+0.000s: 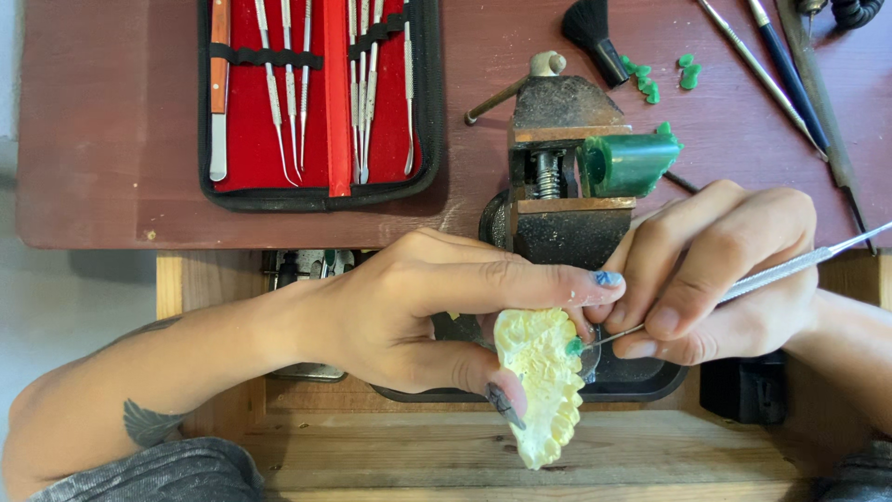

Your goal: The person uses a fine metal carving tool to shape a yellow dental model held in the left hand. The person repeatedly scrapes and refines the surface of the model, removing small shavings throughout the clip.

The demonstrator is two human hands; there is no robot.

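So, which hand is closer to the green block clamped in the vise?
The right hand. It is just below the green block, almost under it, holding a thin metal tool. The left hand is lower and further left, holding the yellow teeth model.

Reddish-brown table [111, 139], open tool case [321, 98], vise [567, 177], green wax bits [664, 76]

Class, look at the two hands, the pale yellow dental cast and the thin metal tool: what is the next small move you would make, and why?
Probably a short, light stroke of the thin metal carving tool over the small green wax tooth. The right hand already has its tip at that wax, and the left hand steadies the pale yellow dental cast.
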